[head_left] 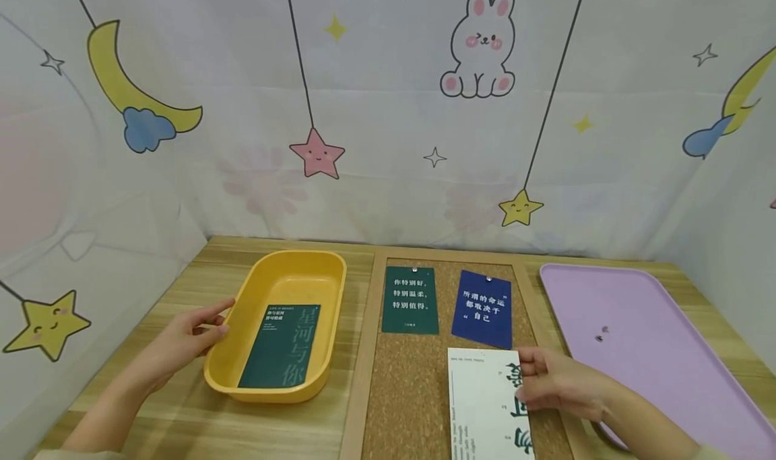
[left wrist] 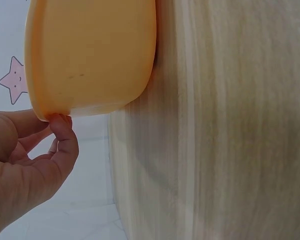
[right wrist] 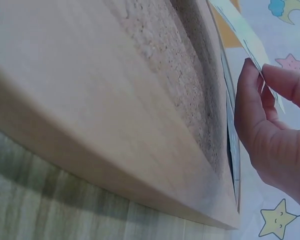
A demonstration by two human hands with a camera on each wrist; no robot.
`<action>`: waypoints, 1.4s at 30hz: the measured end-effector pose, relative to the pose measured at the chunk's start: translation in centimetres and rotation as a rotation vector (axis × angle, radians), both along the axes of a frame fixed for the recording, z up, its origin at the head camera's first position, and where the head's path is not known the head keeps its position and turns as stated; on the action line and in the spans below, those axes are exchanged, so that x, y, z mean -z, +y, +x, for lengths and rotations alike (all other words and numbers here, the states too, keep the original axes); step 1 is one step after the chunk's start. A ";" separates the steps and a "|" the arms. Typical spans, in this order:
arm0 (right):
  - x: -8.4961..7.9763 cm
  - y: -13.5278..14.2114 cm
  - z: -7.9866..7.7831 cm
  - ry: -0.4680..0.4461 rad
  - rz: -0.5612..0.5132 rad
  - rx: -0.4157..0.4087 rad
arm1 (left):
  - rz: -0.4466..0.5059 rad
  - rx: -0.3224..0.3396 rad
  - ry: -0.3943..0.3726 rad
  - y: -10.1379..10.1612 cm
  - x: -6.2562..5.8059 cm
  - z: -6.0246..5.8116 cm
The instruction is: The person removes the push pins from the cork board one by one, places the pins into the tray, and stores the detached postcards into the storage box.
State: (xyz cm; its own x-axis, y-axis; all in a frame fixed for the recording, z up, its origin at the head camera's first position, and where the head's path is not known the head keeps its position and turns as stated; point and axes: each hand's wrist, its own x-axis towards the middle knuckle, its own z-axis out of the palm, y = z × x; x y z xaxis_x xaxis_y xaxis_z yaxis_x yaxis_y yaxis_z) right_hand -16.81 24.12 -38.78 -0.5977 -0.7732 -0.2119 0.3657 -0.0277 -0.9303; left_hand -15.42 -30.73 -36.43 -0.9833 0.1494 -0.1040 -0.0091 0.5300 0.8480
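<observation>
A: Left hand [head_left: 182, 342] pinches the yellow tub's [head_left: 275, 396] left rim; right hand [head_left: 560, 382] pinches a white card's [head_left: 479, 406] right edge.

B: Card's lie?

A: Raised over the cork board [head_left: 406, 392], nearside of the blue card [head_left: 483, 312]. Long axis seems front-to-back. Right hand nearer; left well apart.

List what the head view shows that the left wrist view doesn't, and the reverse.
Only the head view shows the right hand holding a white card, the corkboard with its pinned green card and blue card, the purple tray, and the dark green booklet inside the yellow tub.

Only the left wrist view shows small dark marks on the tub's outer wall.

Both show the left hand at the tub's rim, the wooden table and a pink star.
</observation>
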 end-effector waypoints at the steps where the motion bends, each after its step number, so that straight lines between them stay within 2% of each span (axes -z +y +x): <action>1: 0.0 0.0 0.0 -0.004 0.000 0.004 | -0.001 0.000 0.000 0.0 0.0 0.0; 15: -0.6 -0.4 -0.4 0.006 0.014 0.050 | -0.017 -0.005 0.003 0.0 0.1 0.0; 28: -1.4 -1.6 -1.1 0.008 0.000 0.073 | -0.013 -0.010 -0.028 -0.1 0.1 0.0; 42: -2.2 -3.1 -1.9 0.021 0.088 0.179 | 0.054 -0.015 -0.063 -0.4 0.1 -0.3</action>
State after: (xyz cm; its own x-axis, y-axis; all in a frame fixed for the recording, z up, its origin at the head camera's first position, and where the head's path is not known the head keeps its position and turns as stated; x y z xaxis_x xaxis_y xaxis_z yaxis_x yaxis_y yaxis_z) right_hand -18.71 21.00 -36.60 -0.7288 -0.6333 -0.2603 0.3427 -0.0083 -0.9394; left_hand -15.76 -31.10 -36.53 -0.9773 0.1414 -0.1578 -0.0710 0.4833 0.8726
